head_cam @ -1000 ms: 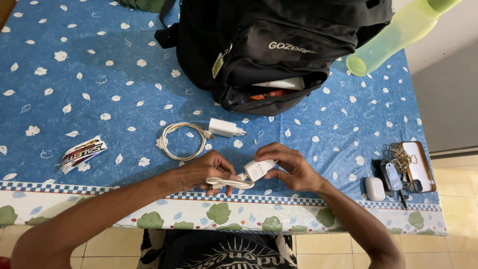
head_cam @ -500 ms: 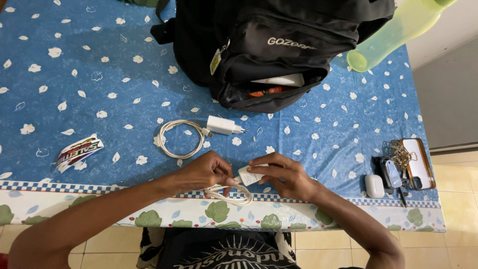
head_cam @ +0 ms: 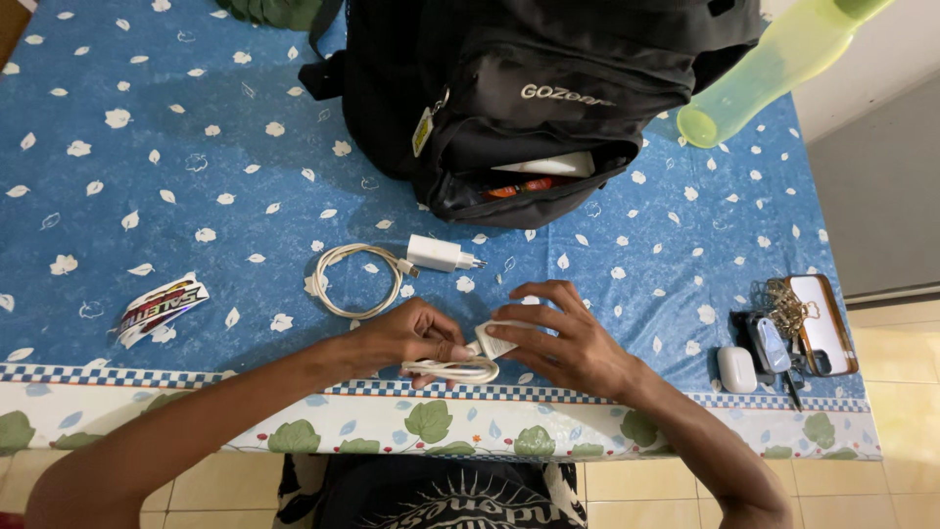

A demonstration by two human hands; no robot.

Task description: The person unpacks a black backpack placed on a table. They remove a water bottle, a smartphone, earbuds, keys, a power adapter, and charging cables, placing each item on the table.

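Near the table's front edge my right hand (head_cam: 560,341) grips a white charger plug (head_cam: 495,341). My left hand (head_cam: 403,336) pinches the connector end of a coiled white cable (head_cam: 452,370) right beside that plug; whether the cable is plugged in I cannot tell. A second white charger (head_cam: 436,254) with its own looped white cable (head_cam: 357,279) lies flat just beyond my hands. A black backpack (head_cam: 548,88) stands behind them with its front pocket open, white and orange items showing inside.
A blue leaf-print cloth covers the table (head_cam: 147,167). A small printed sachet (head_cam: 160,306) lies at the left. At the right sit a white earbud case (head_cam: 736,368), keys (head_cam: 774,338) and a phone (head_cam: 822,325). A yellow-green bottle (head_cam: 774,64) leans beside the backpack.
My hands have drawn closer together and slightly toward the front edge. The right hand's fingers now cover more of the plug, which has tilted. The cable coil stays under my left hand.
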